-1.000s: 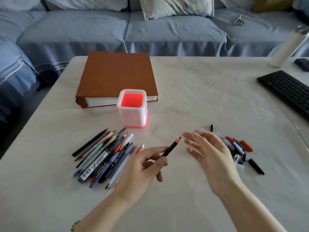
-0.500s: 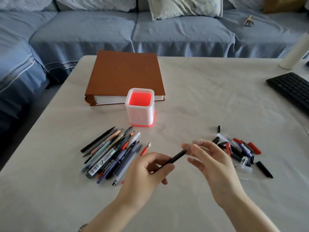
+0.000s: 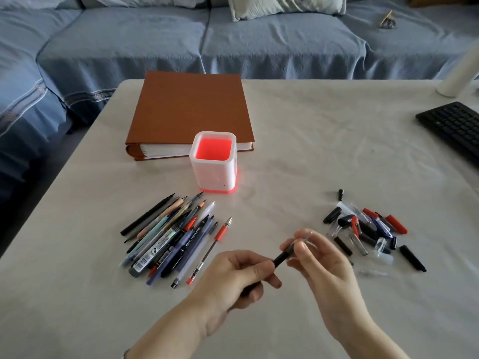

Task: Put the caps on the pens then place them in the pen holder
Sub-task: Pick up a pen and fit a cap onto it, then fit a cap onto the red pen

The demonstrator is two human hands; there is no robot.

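**Over a pale table, two hands fit a clear cap onto a black pen**

Near the front of the white table [image 3: 324, 141], two bare hands meet above the surface. The left hand [image 3: 233, 275] is closed around the barrel of a black pen [image 3: 281, 258], which angles up and to the right out of its fingers. The right hand [image 3: 321, 265] pinches a clear cap [image 3: 302, 235] between thumb and fingertips at the pen's upper end; the cap sits over the tip, though how far it is pushed on is hard to tell through the clear plastic and slight blur.

To the left of the hands lies a loose pile of uncapped pens [image 3: 173, 237], fanned side by side with tips pointing away from the person, toward the far right. A red-gripped pen [image 3: 211, 248] lies at the pile's right edge, just beside the left hand.

To the right of the hands sits a heap of loose caps [image 3: 368, 229] in black, red, blue and clear plastic. One small black cap [image 3: 340, 194] lies apart, beyond the heap.

Behind the pens stands the pen holder [image 3: 213, 161], a square white cup with a glowing red inside, upright. Directly behind it, and seeming to touch it, lies a thick brown album [image 3: 191, 112], flat and closed.

At the far right edge are part of a black keyboard [image 3: 452, 125] and, beyond it, a white cylinder [image 3: 458, 73] cut off by the frame. A blue sofa [image 3: 233, 42] runs along behind the table.
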